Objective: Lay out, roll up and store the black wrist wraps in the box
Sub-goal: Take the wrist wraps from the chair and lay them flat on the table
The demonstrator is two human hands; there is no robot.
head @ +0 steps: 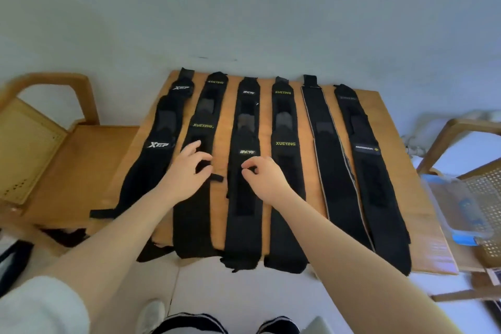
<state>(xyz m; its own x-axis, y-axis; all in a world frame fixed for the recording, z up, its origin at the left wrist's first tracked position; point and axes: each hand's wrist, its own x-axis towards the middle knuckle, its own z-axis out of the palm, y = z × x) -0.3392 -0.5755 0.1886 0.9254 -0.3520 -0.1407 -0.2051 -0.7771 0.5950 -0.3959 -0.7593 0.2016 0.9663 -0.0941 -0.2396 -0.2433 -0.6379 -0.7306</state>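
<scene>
1. While six rows of black wrist wraps [282, 171] lie flat in parallel on the wooden table [390, 192], laying out looks nearly finished.
2. The left hand [187, 173] rests with loosely spread fingers on the second row from the left, grasping nothing I can tell.
3. The right hand [264, 173] seems to pinch the third row's strip; smooth it straight before rolling.
4. Roll tightly from one end; the box [458, 206] waits on the chair to the right.
</scene>
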